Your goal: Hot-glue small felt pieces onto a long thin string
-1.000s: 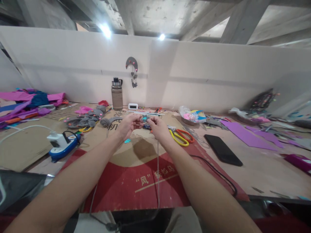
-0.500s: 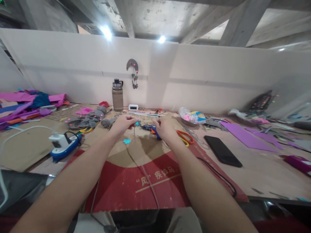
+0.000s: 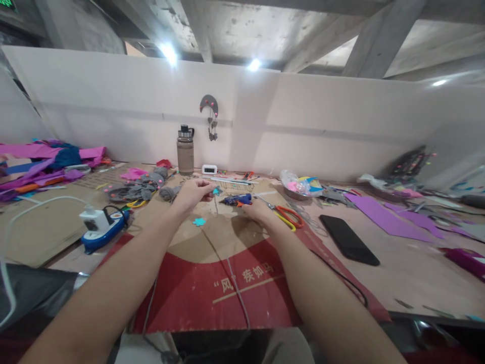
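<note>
My left hand [image 3: 193, 193] is closed in a pinch on a small teal foam piece [image 3: 216, 191], with a thin grey string hanging from it toward me. My right hand [image 3: 257, 209] is wrapped round the handle of a blue glue gun [image 3: 237, 200], whose nozzle points left toward the teal piece. A second teal flower-shaped cutout [image 3: 199, 221] lies on the brown and red cardboard sheet [image 3: 227, 283] just below my left hand.
Orange and yellow scissors [image 3: 287, 216] lie right of my right hand, a black phone [image 3: 348, 232] farther right. A power strip [image 3: 100, 227] sits at left, grey felt pieces [image 3: 140, 189] and a water bottle [image 3: 185, 150] behind. Purple foam sheets [image 3: 386, 215] cover the right side.
My hands have parted. The right hand went down to the table and took hold of the glue gun, which now points left; the left hand keeps the teal piece.
</note>
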The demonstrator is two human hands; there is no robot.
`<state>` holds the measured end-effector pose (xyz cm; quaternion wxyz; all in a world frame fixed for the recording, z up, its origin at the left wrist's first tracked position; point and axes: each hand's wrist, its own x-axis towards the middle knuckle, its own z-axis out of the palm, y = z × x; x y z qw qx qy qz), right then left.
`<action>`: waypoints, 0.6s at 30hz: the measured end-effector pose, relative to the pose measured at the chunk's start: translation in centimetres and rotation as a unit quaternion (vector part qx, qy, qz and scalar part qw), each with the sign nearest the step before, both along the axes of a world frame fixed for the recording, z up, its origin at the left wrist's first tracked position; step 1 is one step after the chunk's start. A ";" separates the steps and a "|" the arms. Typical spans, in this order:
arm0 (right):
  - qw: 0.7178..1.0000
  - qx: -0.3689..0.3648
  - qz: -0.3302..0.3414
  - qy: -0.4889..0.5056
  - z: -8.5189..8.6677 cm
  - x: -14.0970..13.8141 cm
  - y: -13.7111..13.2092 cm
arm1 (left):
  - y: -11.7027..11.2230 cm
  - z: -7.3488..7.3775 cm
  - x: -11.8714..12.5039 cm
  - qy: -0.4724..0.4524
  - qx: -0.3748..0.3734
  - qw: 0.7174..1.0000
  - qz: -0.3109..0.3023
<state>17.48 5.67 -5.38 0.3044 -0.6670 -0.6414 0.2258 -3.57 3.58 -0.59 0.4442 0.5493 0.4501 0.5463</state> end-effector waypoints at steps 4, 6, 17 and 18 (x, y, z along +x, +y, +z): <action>0.992 0.049 -0.016 0.115 1.3 -0.4 -0.3 | 0.3 0.0 -0.4 -0.032 0.005 0.999 0.015; 0.964 0.117 -0.002 0.238 2.3 -0.9 -0.9 | 0.5 0.0 -0.7 -0.043 0.014 0.998 0.039; 0.907 0.174 0.190 0.333 4.4 -3.3 -4.7 | 0.6 0.8 -1.3 -0.143 0.036 0.977 0.155; 0.914 0.189 0.187 0.307 4.3 -3.3 -4.7 | 0.6 0.8 -1.3 -0.145 0.032 0.977 0.155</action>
